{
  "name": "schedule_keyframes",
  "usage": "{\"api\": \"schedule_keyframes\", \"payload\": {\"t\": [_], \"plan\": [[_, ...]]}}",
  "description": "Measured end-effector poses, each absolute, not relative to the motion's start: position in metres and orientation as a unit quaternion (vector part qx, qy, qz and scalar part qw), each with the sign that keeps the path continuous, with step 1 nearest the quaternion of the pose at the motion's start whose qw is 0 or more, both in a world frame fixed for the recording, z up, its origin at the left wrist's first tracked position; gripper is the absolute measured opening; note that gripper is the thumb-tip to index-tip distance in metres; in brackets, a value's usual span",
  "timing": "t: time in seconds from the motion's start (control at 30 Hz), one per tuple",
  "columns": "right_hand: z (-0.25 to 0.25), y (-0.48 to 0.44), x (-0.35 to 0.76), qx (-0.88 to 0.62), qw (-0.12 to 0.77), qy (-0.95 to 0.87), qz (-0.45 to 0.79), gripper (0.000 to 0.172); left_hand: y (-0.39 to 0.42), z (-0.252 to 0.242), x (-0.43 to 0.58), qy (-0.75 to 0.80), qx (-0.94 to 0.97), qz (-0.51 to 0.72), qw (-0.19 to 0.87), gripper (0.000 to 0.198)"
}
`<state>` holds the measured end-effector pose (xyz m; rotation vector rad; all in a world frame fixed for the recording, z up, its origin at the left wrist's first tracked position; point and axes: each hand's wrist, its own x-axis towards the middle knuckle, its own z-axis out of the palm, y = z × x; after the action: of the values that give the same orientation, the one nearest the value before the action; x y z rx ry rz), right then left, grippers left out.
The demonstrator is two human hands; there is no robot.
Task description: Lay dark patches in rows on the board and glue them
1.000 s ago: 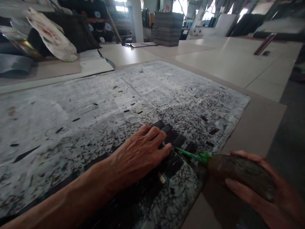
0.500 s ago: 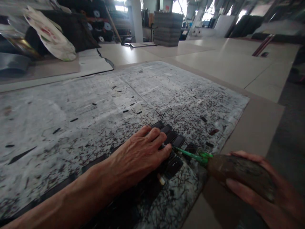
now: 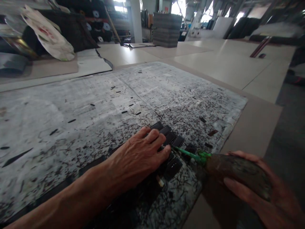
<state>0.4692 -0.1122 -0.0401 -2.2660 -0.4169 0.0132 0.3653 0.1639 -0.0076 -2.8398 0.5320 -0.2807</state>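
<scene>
1. Under and just beyond the fingers of the left hand [image 3: 140, 156]: glossy black rectangular pieces [image 3: 174, 167], set side by side in a slanting row and partly covered by the palm.
2. On this row, rests the left fingers close together, stretched forward and slightly bent, not closed around anything visible. Cannot tell the exact contact beneath the palm.
3. To the right of the left fingers, grips with the right hand [image 3: 274, 205] a thick, rounded, dark brown handle [image 3: 238, 170], fingers curled over the far side, thumb along the near side.
4. Between both sets of fingers, points a slender bright green shaft [image 3: 187, 153] from the handle toward the left thumb, with a lumpy green collar [image 3: 203, 156] at its base. Cannot tell the tip's contact, too obscured at the thumb.
5. Around and beyond the left fingers: a scuffed grey-white sheet [image 3: 100, 95], strewn with dark threadlike scraps.
6. Nearer than the left thumb: a small pale piece [image 3: 160, 181].
7. Beyond the right fingers: a flat taupe board [image 3: 257, 127], partly under the sheet.
8. Far beyond the left fingers: a block-shaped dark grey stack [image 3: 166, 30].
</scene>
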Motion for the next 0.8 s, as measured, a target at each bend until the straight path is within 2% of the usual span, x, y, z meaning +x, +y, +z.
{"api": "schedule_keyframes", "payload": {"t": [0.2,0.53,0.8], "plan": [[-0.035,-0.109,0.469,-0.898,0.415,-0.15,-0.004,0.042,0.165,-0.005,0.366,0.186,-0.97,-0.094,0.121,0.026],[-0.036,-0.107,0.482,-0.915,0.385,-0.12,0.002,0.053,0.164,-0.003,0.365,0.185,-0.973,-0.078,0.116,0.026],[-0.037,-0.109,0.485,-0.917,0.383,-0.109,0.0,0.056,0.163,0.001,0.369,0.162,-0.984,-0.035,0.065,0.027]]}}
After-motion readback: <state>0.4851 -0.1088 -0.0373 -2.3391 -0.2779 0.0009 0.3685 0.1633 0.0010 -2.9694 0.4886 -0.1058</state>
